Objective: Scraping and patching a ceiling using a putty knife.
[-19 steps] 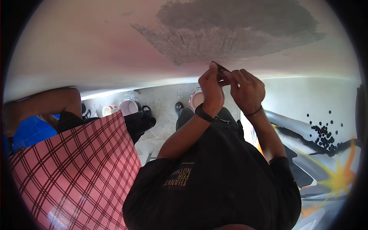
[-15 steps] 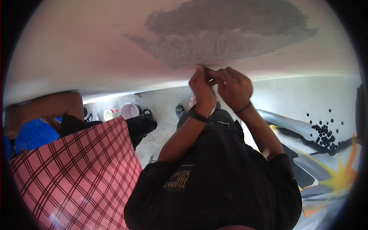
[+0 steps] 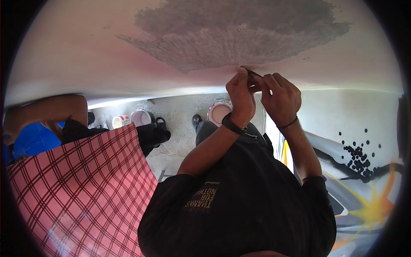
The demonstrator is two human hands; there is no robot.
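Both hands up at the wall: left hand (image 3: 241, 96) and right hand (image 3: 280, 98) have fingers clamped on a small dark scraper (image 3: 251, 73), working the grey patch's (image 3: 239, 34) lower edge. Next probably needs steady pressure.

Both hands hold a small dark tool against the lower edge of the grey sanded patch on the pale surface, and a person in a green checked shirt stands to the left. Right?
Not quite. In the head view the shirt is pink-and-red checked, not green. The rest holds: left hand and right hand hold the dark tool at the grey patch's lower edge.

Hands (image 3: 261, 92) at wall (image 3: 128, 51) w/ scraper (image 3: 251, 73); bucket (image 3: 219, 112) below; co-worker (image 3: 81, 188) left.
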